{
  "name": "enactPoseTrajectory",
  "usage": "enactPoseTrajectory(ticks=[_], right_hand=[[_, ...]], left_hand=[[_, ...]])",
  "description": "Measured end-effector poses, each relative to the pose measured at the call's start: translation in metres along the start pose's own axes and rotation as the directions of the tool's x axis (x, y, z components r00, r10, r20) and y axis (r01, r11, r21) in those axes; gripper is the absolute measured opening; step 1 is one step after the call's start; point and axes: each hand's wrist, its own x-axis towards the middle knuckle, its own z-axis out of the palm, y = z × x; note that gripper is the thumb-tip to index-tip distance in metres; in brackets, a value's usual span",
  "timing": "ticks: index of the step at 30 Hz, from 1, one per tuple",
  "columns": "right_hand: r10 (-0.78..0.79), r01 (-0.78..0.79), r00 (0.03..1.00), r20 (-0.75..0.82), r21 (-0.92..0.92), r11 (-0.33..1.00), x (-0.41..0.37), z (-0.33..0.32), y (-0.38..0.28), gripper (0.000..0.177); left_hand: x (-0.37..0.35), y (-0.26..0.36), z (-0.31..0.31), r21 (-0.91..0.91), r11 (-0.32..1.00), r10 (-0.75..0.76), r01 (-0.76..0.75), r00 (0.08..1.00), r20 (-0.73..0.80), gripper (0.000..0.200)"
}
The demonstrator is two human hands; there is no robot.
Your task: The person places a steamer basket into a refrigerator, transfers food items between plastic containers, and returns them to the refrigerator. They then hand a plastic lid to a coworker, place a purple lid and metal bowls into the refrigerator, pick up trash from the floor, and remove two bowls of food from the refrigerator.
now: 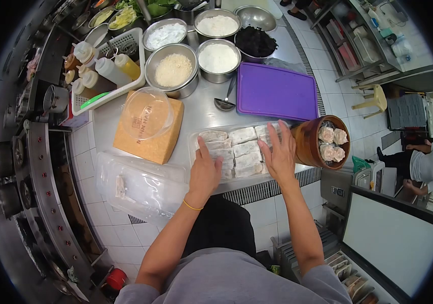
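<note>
A clear plastic tray holds rows of pale, flour-dusted rolls [247,148] at the front edge of the steel table. My left hand [205,171] is over the tray's left side, index finger stretched onto the rolls, with nothing visible in it. Over the right side is my right hand [280,157], its fingers spread, touching the rolls or tray edge. Just right of it stands a round bamboo steamer [305,144] with several dumplings [332,143]. To the left, a clear plastic lid [148,190] bears one small pale piece [120,186].
Behind the tray lie a purple lid [277,92], a ladle [225,104] and a cardboard box [155,144] with a clear round lid. Metal bowls [172,71] and a basket of bottles [139,81] stand farther back. Another person [429,164] is at the far right.
</note>
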Motion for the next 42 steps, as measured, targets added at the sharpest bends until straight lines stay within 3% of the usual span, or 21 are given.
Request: enactPoseTrajectory(ticks=[4, 5, 7, 8, 9, 10, 12, 13, 15, 19, 20, 22, 26, 27, 29, 30, 32, 34, 37, 40, 42], right_hand=[[-0.048, 0.059, 0.994, 0.098, -0.113, 0.992, -0.010, 0.009, 0.006, 0.056], [-0.032, 0.035, 0.996, 0.084, -0.040, 0.999, -0.010, 0.009, 0.010, 0.056], [-0.008, 0.006, 0.998, 0.066, 0.022, 1.000, -0.010, 0.007, 0.011, 0.056], [0.031, -0.026, 0.999, -0.018, 0.226, 0.974, -0.009, 0.005, 0.009, 0.054], [0.085, -0.041, 0.993, -0.087, 0.421, 0.906, -0.011, 0.002, 0.009, 0.052], [0.084, -0.041, 0.993, -0.087, 0.412, 0.910, -0.011, -0.001, 0.013, 0.052], [-0.044, 0.038, 0.995, 0.091, 0.072, 0.997, -0.013, -0.003, 0.016, 0.049], [-0.044, 0.037, 0.995, 0.094, 0.073, 0.997, -0.014, -0.002, 0.015, 0.049], [-0.088, 0.111, 0.984, 0.155, -0.146, 0.983, -0.014, 0.000, 0.010, 0.047], [-0.056, 0.097, 0.981, 0.185, -0.218, 0.971, -0.006, -0.012, -0.002, 0.044], [-0.067, 0.076, 0.992, 0.108, -0.088, 0.993, -0.004, -0.019, -0.003, 0.043], [-0.077, 0.077, 0.997, -0.001, 0.108, 0.991, -0.001, -0.039, -0.014, 0.040], [-0.205, 0.216, 0.976, -0.069, 0.310, 0.926, 0.003, -0.046, -0.081, 0.032], [-0.325, 0.317, 0.945, -0.040, 0.364, 0.876, 0.003, -0.041, -0.106, 0.028], [-0.562, 0.484, 0.827, 0.008, 0.497, 0.720, 0.004, -0.019, -0.157, 0.023], [-0.665, 0.584, 0.746, -0.027, 0.506, 0.635, 0.003, -0.004, -0.189, 0.028], [-0.823, 0.687, 0.568, -0.014, 0.557, 0.466, 0.000, 0.042, -0.244, 0.035], [-0.932, 0.767, 0.312, 0.184, 0.531, 0.361, 0.002, 0.091, -0.292, 0.036], [-0.957, 0.856, 0.273, 0.096, 0.430, 0.287, -0.003, 0.153, -0.332, 0.035], [-0.971, 0.910, 0.218, 0.094, 0.340, 0.237, 0.001, 0.172, -0.344, 0.034], [-0.959, 0.905, 0.188, 0.213, 0.341, 0.253, 0.005, 0.172, -0.348, 0.036]], left_hand=[[0.004, -0.020, 0.008, -0.096, 0.988, 0.117, -0.120, 0.993, -0.034, 0.084], [0.006, -0.021, 0.003, -0.095, 0.989, 0.114, -0.117, 0.993, -0.034, 0.084], [0.009, -0.015, -0.014, -0.221, 0.974, -0.012, 0.047, 0.988, 0.155, 0.092], [0.007, -0.007, -0.021, -0.228, 0.973, -0.001, 0.037, 0.987, 0.158, 0.092], [0.001, 0.001, -0.028, -0.124, 0.992, 0.025, -0.010, 0.992, 0.127, 0.093], [-0.002, 0.006, -0.030, -0.016, 0.998, 0.054, -0.053, 0.994, 0.092, 0.094], [-0.001, 0.004, -0.022, 0.061, 0.986, 0.147, -0.152, 0.986, 0.077, 0.094], [-0.002, 0.001, -0.019, 0.146, 0.958, 0.237, -0.245, 0.969, 0.071, 0.093], [0.001, -0.006, -0.016, 0.156, 0.948, 0.274, -0.279, 0.960, 0.054, 0.091], [-0.004, -0.010, -0.033, 0.140, 0.936, 0.326, -0.322, 0.945, -0.009, 0.077], [-0.009, -0.003, -0.052, 0.137, 0.939, 0.320, -0.315, 0.947, -0.013, 0.077], [-0.027, 0.005, -0.102, -0.175, 0.945, 0.267, -0.276, 0.961, -0.075, 0.058], [-0.075, -0.060, -0.183, -0.184, 0.968, 0.110, -0.172, 0.945, -0.307, 0.039], [-0.089, -0.080, -0.199, -0.160, 0.977, 0.080, -0.142, 0.936, -0.343, 0.039], [-0.113, -0.122, -0.219, -0.353, 0.935, -0.194, 0.025, 0.869, -0.455, 0.034], [-0.122, -0.141, -0.227, -0.350, 0.936, -0.199, 0.026, 0.861, -0.468, 0.034], [-0.130, -0.176, -0.232, -0.480, 0.875, -0.341, 0.061, 0.781, -0.523, 0.031], [-0.130, -0.204, -0.231, -0.464, 0.881, -0.363, 0.095, 0.766, -0.531, 0.031], [-0.121, -0.245, -0.216, -0.466, 0.878, -0.373, 0.109, 0.765, -0.524, 0.030], [-0.110, -0.265, -0.202, -0.341, 0.934, -0.275, 0.109, 0.827, -0.490, 0.031], [-0.102, -0.269, -0.195, -0.143, 0.990, -0.098, 0.021, 0.827, -0.553, 0.032]])
